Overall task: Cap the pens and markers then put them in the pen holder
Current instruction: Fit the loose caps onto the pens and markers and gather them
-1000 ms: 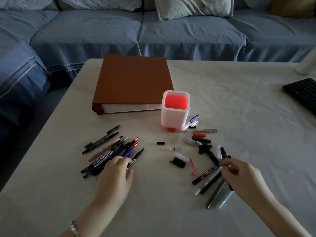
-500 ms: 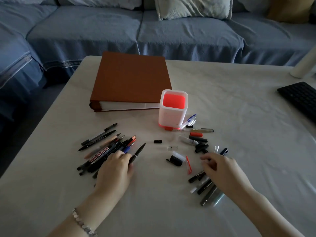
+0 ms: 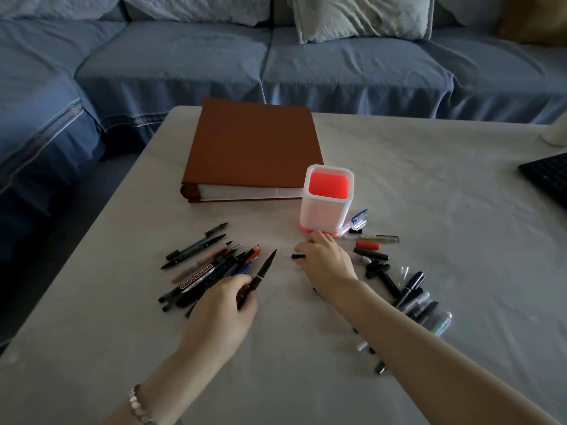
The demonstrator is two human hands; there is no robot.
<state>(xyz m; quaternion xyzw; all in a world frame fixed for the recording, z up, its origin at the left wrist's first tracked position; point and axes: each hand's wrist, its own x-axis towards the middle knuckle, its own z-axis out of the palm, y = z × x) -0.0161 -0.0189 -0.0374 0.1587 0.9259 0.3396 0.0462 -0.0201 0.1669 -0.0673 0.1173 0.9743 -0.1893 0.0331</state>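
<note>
A white pen holder (image 3: 325,210) with a red inside stands upright mid-table. To its left lies a heap of uncapped pens and markers (image 3: 202,271). My left hand (image 3: 224,308) grips one black uncapped pen (image 3: 264,269) at the heap's right edge, tip pointing away. My right hand (image 3: 326,263) reaches across just in front of the holder. Its thumb and forefinger sit either side of the right end of a small black cap (image 3: 297,256), which lies flat on the table. More pens and loose caps (image 3: 411,297) lie to the right of my right forearm.
A thick brown binder (image 3: 251,148) lies behind and left of the holder. A black keyboard (image 3: 549,176) and a white object (image 3: 557,133) sit at the table's right edge. A blue sofa (image 3: 337,65) runs along the far side.
My right hand left the pens on the right and moved left and forward to the small black cap. My left hand has closed round a black pen at the heap's edge.
</note>
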